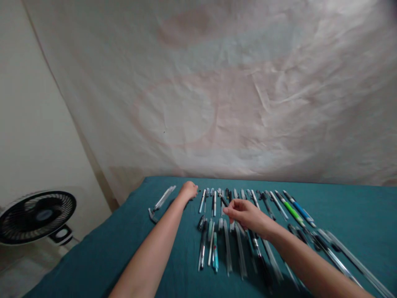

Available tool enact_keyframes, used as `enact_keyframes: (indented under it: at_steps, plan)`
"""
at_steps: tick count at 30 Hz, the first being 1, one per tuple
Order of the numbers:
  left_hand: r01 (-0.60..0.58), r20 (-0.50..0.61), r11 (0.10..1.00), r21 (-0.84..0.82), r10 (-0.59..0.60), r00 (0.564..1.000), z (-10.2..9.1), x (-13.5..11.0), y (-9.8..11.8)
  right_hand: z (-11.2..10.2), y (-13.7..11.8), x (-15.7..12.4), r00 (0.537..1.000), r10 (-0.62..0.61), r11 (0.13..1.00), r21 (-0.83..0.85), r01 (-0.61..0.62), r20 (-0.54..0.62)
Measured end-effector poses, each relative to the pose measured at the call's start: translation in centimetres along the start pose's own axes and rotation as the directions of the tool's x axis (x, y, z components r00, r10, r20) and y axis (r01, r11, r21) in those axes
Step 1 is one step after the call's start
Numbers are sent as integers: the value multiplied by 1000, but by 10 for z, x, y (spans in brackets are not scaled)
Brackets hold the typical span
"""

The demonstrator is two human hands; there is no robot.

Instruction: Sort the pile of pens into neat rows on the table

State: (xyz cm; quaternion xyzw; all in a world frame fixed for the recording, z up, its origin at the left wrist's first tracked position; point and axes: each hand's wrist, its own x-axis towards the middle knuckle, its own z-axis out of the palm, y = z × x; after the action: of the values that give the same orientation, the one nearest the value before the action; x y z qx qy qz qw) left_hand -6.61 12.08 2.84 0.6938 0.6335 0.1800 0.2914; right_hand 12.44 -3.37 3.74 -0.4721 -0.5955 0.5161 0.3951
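Note:
My right hand is closed above the middle of the rows, pinching a slim dark pen whose tip points up and to the left. Farther off, at the left end of the back row, my left hand is curled shut close to the cloth; what its fingers hold, if anything, is hidden. Just right of it lies a white pen. Under and before my right hand a front row of pens and clear barrels includes a light blue pen and a clear pen with a dark cap.
A dark green cloth covers the table. Clear plastic pieces lie at the far left. A green pen and a blue pen lie on the right. A black fan stands beside the table, and a pale sheet hangs behind.

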Motion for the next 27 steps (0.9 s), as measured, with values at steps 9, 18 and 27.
enact_keyframes:
  at_steps: [9, 18, 27]
  plan:
    - [-5, 358, 713, -702, 358, 862, 5, -77, 36, 2, 4, 1, 1000, -8, 1000, 15, 8, 2]
    - [30, 298, 654, -756, 303, 905, 6, -83, 41, 3, 3, 0, 1000, -4, 1000, 1, 4, 12]
    - [-219, -141, 753, -621, 167, 976, -23, -42, 7, 1, 10, 2, 994, 53, 996, -76, -46, 91]
